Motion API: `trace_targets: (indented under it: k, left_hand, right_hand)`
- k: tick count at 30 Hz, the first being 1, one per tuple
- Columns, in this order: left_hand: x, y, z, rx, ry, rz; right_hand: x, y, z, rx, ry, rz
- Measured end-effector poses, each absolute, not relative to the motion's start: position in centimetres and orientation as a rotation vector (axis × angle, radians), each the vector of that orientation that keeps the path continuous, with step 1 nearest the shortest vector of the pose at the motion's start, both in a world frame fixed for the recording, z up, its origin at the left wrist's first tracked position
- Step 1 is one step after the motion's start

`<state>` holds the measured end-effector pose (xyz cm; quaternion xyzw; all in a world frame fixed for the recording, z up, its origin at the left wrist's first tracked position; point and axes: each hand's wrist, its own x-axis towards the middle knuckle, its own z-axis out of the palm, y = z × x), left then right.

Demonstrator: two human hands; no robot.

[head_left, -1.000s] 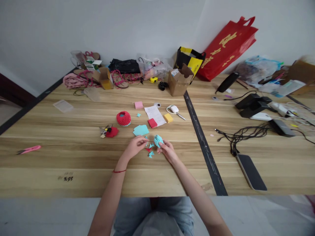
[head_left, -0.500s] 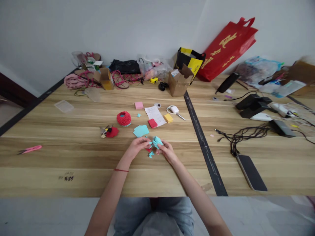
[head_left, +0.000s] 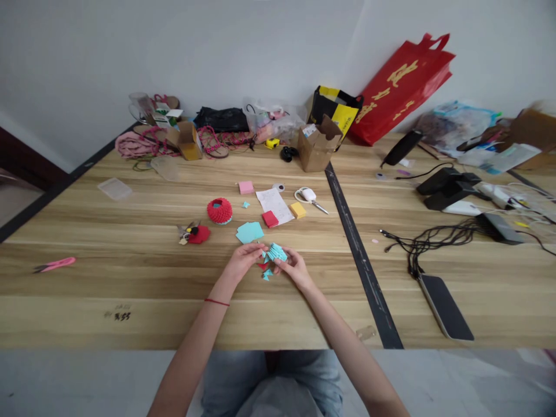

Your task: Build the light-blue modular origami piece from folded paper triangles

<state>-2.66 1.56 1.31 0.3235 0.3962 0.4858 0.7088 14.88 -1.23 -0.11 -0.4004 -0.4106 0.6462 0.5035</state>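
Turquoise catches my eye first: the ridged piece (head_left: 277,253), the scraps (head_left: 267,274) and the sheets (head_left: 249,232) all share it, beside one red scrap (head_left: 263,266). The ball (head_left: 219,213) is red, ridged all round, turquoise along its bottom edge. I see a pink pad (head_left: 246,187), a yellow pad (head_left: 297,209), a red pad (head_left: 270,218) and white paper (head_left: 270,201) with faint marks. The bracelet (head_left: 217,302) is red, the snips (head_left: 62,263) pink with dark blades. Brown streaks run through the pale table (head_left: 143,327). One bag (head_left: 384,110) is red with gold characters.
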Motion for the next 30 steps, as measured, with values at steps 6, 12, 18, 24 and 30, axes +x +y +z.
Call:
trace_targets:
  k: [6, 12, 18, 24, 30]
  left_hand:
    - [-2.66, 1.58, 1.52, 0.69, 0.88, 1.075]
    - [-2.52, 1.4, 1.82, 0.632, 0.935, 1.065]
    - [-2.41, 1.4, 1.61, 0.676, 0.921, 1.059]
    - [-2.36, 1.41, 1.56, 0.651, 0.918, 1.062]
    - [-2.29, 1.41, 1.57, 0.672, 0.914, 1.057]
  right_hand:
    - [14.79, -1.34, -0.31, -1.002, -1.011, 1.526]
    - [14.68, -1.64, -0.26, -1.041, -1.068, 1.503]
    - [14.59, -1.79, 0.22, -1.061, -1.048, 1.527]
    - [14.66, -1.78, 0.38, -1.049, -1.067, 1.529]
    - [14.64, -1.75, 0.49, -1.046, -1.064, 1.527]
